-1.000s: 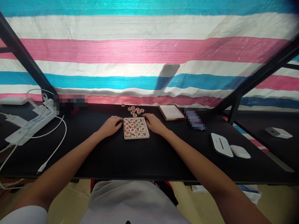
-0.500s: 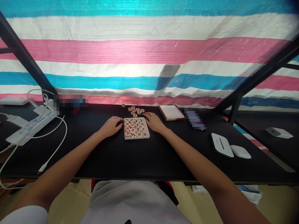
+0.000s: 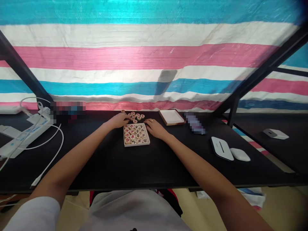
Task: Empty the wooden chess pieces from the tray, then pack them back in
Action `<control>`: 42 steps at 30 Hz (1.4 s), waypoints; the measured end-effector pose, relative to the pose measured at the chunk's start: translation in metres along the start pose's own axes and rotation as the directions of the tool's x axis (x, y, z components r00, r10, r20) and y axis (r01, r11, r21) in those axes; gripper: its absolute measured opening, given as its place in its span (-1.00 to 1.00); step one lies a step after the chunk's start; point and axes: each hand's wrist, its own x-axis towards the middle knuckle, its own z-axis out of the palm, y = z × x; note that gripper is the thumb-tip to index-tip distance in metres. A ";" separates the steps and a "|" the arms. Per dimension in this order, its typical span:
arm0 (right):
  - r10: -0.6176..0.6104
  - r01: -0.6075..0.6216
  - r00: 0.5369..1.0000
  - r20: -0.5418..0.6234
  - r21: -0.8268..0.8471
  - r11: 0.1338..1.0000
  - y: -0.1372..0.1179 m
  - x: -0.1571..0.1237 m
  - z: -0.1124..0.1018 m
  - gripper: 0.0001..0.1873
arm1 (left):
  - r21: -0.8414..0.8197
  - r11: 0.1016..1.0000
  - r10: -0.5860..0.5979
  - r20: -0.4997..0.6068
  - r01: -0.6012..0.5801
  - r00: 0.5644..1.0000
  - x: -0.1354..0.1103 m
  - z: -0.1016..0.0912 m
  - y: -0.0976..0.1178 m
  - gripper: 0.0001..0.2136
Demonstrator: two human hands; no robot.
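A shallow pale tray (image 3: 136,145) on the black desk holds rows of round wooden chess pieces marked in red and black. Behind it lies a small heap of loose pieces (image 3: 137,116). My left hand (image 3: 118,120) reaches to the left side of that heap, its fingers drawn together over the pieces; whether it holds one is hidden. My right hand (image 3: 155,129) rests against the tray's right edge with its fingers stretched out and a ring on one finger.
The tray's lid (image 3: 171,117) lies upturned to the right, beside a blurred object. A white power strip with cables (image 3: 22,136) sits at the left. Two white devices (image 3: 221,148) (image 3: 240,154) lie at the right. A striped tarp hangs behind the desk.
My left hand has left the tray's left edge and moved forward to the loose pieces behind it. The right hand stays by the tray. The view has shifted slightly.
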 end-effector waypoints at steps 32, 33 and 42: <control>0.010 -0.009 1.000 0.012 -0.012 1.000 -0.004 -0.001 -0.003 -0.66 | 0.072 0.995 -0.066 -0.031 0.068 0.997 -0.036 -0.014 -0.014 -0.84; 0.008 -0.008 1.000 0.010 -0.012 1.000 -0.004 -0.001 -0.003 -0.66 | -0.007 0.997 -0.079 -0.071 0.079 0.994 -0.043 -0.015 -0.006 -0.83; 0.005 -0.005 1.000 0.005 0.006 1.000 -0.004 -0.001 -0.003 -0.66 | -0.237 0.925 0.183 -0.409 -0.298 0.894 -0.093 0.005 0.079 -0.86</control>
